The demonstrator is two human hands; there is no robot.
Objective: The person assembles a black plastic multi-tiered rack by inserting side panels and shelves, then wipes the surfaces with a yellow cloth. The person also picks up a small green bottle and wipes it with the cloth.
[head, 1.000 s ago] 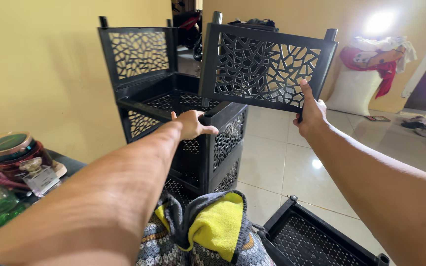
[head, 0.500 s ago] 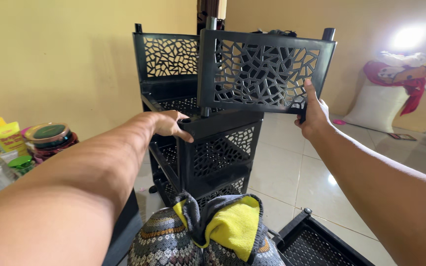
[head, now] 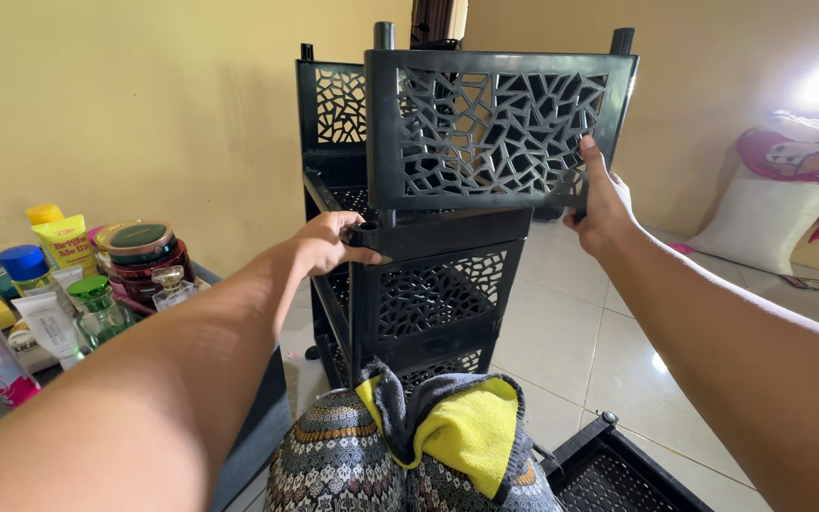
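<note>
Black plastic tiered rack (head: 428, 294) with cut-out mosaic side panels stands on the pale tiled floor (head: 580, 360), close to the yellow wall (head: 144, 114). Landmark: the rack.

Top of rack: a loose black plastic basket tier (head: 500, 128), same cut-out pattern, is held above the rack's upper frame, roughly level.

Left hand (head: 329, 242): fingers curled around the rack's front left corner post, grasping it.

Right hand (head: 604, 204): grips the lower right edge of the basket tier, thumb up against the patterned face.

Left of rack: dark bench (head: 258, 417) carrying jars, tubes and bottles (head: 78, 284).

In front of rack, low: patterned cloth bundle with a yellow cloth (head: 466, 431) on top.

Right of that, on the floor: another black basket part (head: 618, 469), partly cut off.
</note>
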